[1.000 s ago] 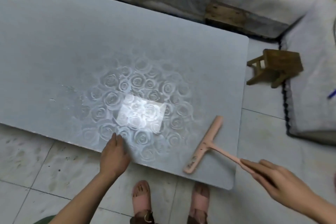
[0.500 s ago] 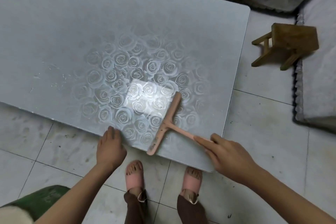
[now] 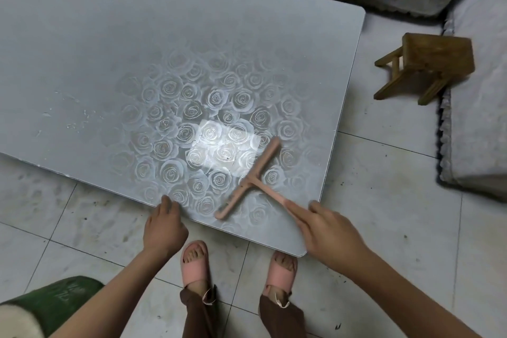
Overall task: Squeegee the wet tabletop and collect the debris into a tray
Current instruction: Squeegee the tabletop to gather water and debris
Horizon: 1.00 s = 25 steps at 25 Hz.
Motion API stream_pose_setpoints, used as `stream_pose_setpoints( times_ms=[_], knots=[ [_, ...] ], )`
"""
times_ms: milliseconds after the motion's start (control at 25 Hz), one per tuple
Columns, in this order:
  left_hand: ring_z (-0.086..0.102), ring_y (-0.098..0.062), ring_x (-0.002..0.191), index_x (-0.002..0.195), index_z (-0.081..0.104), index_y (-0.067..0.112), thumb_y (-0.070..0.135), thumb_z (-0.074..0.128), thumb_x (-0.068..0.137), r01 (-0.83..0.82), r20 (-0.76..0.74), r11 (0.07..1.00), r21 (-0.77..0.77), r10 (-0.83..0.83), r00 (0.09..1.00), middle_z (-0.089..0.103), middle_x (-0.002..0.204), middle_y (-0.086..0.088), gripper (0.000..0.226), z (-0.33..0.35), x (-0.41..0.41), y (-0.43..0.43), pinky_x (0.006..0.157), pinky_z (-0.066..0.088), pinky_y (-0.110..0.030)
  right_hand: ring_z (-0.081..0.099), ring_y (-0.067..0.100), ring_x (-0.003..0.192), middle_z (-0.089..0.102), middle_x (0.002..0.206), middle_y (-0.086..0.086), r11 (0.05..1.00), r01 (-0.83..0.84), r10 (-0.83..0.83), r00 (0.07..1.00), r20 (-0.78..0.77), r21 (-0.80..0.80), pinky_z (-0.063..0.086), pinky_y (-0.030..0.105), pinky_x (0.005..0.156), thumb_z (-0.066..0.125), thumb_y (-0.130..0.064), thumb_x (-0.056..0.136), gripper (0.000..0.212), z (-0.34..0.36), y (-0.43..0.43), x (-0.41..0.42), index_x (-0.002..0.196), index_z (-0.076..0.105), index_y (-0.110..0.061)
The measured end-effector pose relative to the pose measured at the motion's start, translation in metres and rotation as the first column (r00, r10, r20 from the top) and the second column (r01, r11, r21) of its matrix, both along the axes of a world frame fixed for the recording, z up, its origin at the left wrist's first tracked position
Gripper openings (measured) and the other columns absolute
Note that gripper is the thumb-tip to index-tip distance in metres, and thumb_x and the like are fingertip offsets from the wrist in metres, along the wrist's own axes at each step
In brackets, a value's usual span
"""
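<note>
White debris flecks [image 3: 74,119] dot the glossy grey, rose-patterned tabletop [image 3: 115,44]; the left hand [image 3: 164,229] rests relaxed fingers on its near edge. Rightward, the pink T-shaped squeegee [image 3: 248,181] sits blade-down near the rounded corner, its slim handle gripped by the right hand [image 3: 330,229].

I see broad room over the tabletop [image 3: 137,35] leftward and away from the squeegee [image 3: 248,181], with only small white flecks [image 3: 79,118] lying on it toward the left. The left hand [image 3: 164,228] rests on the near edge, just left of the blade's near end, and narrows that passage. Off the right edge, floor [image 3: 384,186] lies open up to the wooden stool [image 3: 428,68] and the mattress [image 3: 480,118] beyond.
</note>
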<state>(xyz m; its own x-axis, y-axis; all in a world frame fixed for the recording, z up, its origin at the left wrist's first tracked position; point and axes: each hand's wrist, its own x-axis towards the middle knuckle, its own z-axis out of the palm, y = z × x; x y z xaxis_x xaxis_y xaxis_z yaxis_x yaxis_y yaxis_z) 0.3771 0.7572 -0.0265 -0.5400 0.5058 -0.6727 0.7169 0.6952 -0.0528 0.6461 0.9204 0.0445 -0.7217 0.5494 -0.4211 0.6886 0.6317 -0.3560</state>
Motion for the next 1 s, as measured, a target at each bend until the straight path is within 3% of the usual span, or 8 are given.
stream_pose_setpoints(
  times_ms=[80,320,480,640,720,840,920,1000],
  knots=[
    [0.042,-0.03,0.128,0.132,0.041,0.007,0.006,0.043,0.084,-0.015,0.003,0.999,-0.037,0.015,1.0,0.024,0.15,-0.013,0.048,0.0,-0.003,0.006,0.099,0.04,-0.037,0.058,0.024,0.083,0.049,0.096,-0.002,1.0,0.011,-0.011,1.0,0.01,0.011,0.045,0.033,0.067,0.037,-0.032,0.099,0.048,0.002,0.008,0.0,0.144,0.028,-0.042],
    [0.059,-0.027,0.106,0.119,0.057,0.013,0.007,0.042,0.082,0.08,-0.064,0.992,-0.1,-0.087,0.994,0.051,0.121,-0.009,0.04,-0.002,-0.016,0.015,0.084,0.048,-0.032,0.05,0.014,0.059,0.042,0.07,-0.009,0.976,0.206,-0.214,0.963,0.163,0.065,0.035,0.024,0.049,0.039,-0.04,0.096,0.043,0.041,0.035,0.107,0.138,0.039,-0.048],
    [0.06,-0.03,0.105,0.116,0.058,0.008,0.007,0.045,0.082,0.051,-0.138,0.996,-0.077,-0.061,0.988,0.059,0.113,-0.012,0.037,-0.006,-0.018,0.017,0.08,0.048,-0.032,0.05,0.014,0.059,0.042,0.076,-0.01,0.999,0.029,-0.034,0.987,0.157,0.034,0.036,0.025,0.051,0.036,-0.04,0.097,0.043,0.026,0.041,0.076,0.14,0.04,-0.044],
    [0.062,-0.03,0.102,0.119,0.058,0.012,0.005,0.043,0.081,0.068,-0.134,0.996,-0.063,-0.076,0.988,0.06,0.114,-0.012,0.041,-0.005,-0.017,0.014,0.079,0.048,-0.032,0.056,0.023,0.085,0.046,0.096,-0.002,0.993,-0.116,0.116,0.993,0.017,-0.032,0.039,0.031,0.064,0.032,-0.036,0.1,0.045,-0.007,0.039,-0.032,0.145,0.027,-0.043],
    [0.061,-0.031,0.105,0.123,0.056,0.017,0.004,0.042,0.08,0.045,-0.093,0.999,-0.021,-0.046,0.995,0.059,0.123,-0.011,0.047,-0.005,-0.019,0.01,0.082,0.048,-0.033,0.056,0.028,0.09,0.049,0.101,0.002,0.986,-0.167,0.166,0.986,-0.011,-0.02,0.038,0.034,0.067,0.032,-0.034,0.1,0.044,-0.011,0.042,-0.079,0.144,0.029,-0.042],
    [0.054,-0.029,0.12,0.131,0.055,0.023,0.002,0.042,0.082,-0.141,0.04,0.979,0.147,0.137,0.99,0.055,0.138,-0.004,0.055,-0.002,-0.037,-0.002,0.094,0.044,-0.031,0.054,0.02,0.075,0.041,0.082,-0.012,0.976,-0.213,0.214,0.977,-0.018,0.042,0.036,0.03,0.059,0.025,-0.046,0.097,0.042,0.013,0.065,-0.045,0.139,0.03,-0.05],
    [0.05,-0.023,0.126,0.131,0.057,0.018,-0.001,0.043,0.082,-0.22,0.14,0.939,0.265,0.188,0.972,0.052,0.141,0.001,0.054,-0.003,-0.051,-0.013,0.098,0.04,-0.028,0.056,0.017,0.072,0.035,0.077,-0.015,0.975,-0.219,0.211,0.967,0.141,0.039,0.039,0.029,0.056,0.02,-0.052,0.094,0.046,0.033,0.068,0.0,0.139,0.028,-0.053],
    [0.053,-0.021,0.121,0.131,0.057,0.015,-0.001,0.043,0.084,-0.253,0.163,0.907,0.336,0.208,0.964,0.052,0.14,0.0,0.051,-0.004,-0.067,-0.023,0.095,0.043,-0.029,0.06,0.021,0.082,0.039,0.089,-0.013,0.969,-0.244,0.247,0.936,0.249,-0.04,0.043,0.033,0.064,0.027,-0.047,0.095,0.048,0.035,0.043,0.002,0.142,0.021,-0.054]
  ],
)
